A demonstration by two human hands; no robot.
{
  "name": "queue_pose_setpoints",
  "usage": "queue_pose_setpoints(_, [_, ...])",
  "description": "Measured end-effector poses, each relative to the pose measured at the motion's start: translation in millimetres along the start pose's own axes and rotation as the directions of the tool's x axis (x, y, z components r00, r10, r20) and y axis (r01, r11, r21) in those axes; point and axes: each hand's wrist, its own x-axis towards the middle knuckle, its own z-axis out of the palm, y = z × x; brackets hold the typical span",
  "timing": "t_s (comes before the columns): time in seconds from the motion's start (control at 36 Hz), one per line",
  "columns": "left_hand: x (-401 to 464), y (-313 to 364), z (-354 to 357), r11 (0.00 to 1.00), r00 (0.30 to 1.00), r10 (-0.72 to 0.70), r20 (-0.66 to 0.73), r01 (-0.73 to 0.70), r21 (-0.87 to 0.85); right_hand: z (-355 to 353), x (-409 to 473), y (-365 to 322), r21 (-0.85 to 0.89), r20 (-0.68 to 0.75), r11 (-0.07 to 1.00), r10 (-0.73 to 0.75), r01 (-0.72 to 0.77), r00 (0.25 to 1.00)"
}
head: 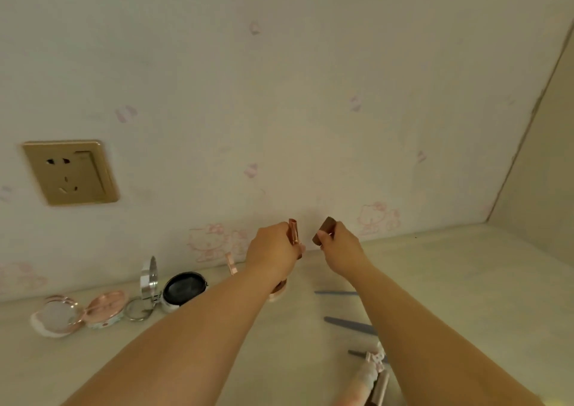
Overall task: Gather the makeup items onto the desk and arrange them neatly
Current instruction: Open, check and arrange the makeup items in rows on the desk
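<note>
Near the wall at twelve o'clock, the left hand [273, 247] is gripping an upright rose-gold tube [294, 231]; the right hand [340, 245], at three o'clock from it, is pinching a brown cap [324, 231], both above the desk [466, 281].

pale wallpaper [279, 94] with faint pink kitty cartoons, gold socket [70, 172], rose-gold tube [293, 231], brown cap [325, 230], pink compacts [107, 308], black-topped compact [184, 288], grey-blue brush handles [349, 325], cream desk [450, 281]
</note>
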Motion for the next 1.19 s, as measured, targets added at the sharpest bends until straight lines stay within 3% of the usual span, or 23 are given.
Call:
queue_pose_setpoints(0.19, [18, -2, 16, 0.995, 0.999, -0.005, 0.043, 0.001, 0.101, 10, 13, 21, -0.246, 0.074, 0.969, -0.018, 0.036, 0.997])
queue_pose_setpoints(0.42, [17, -1, 28, 0.992, 0.999, -0.003, 0.049, -0.003, 0.13, 7, 12, 31, -0.359, 0.056, 0.925, -0.116, 0.129, 0.992])
queue_pose_setpoints(0.64, [17, -3, 31, 0.994, 1.0, -0.018, 0.019, 0.016, 0.109, 5, 10, 39, -0.413, 0.058, 0.904, -0.095, 0.11, 0.994])
queue_pose_setpoints(0.75, [12, -3, 30, 0.999, 1.0, -0.01, 0.002, 0.01, 0.051, 3, 8, 38, -0.39, 0.073, 0.918, -0.046, 0.071, 0.996])
queue_pose_setpoints(0.86, [3, -2, 22, 1.0, 1.0, -0.017, 0.011, 0.016, 0.02, -1, 1, 34, -0.261, 0.081, 0.965, 0.041, -0.019, 0.996])
queue_pose_setpoints(0.97, [-18, 0, 10, 0.994, 0.996, 0.025, -0.085, -0.034, -0.105, -4, -13, 30, -0.196, 0.025, 0.978, 0.08, -0.074, 0.996])
queue_pose_setpoints(1.11, [-66, -4, -15, 0.956, 0.96, 0.18, -0.214, -0.222, -0.192, -1, -53, 9, -0.206, -0.115, 0.978, -0.003, -0.021, 0.993])
queue_pose_setpoints(1.19, [-97, -16, -30, 0.938, 0.941, 0.235, -0.243, -0.285, -0.198, 11, -85, -9, -0.115, -0.204, 0.99, -0.099, 0.076, 0.974])
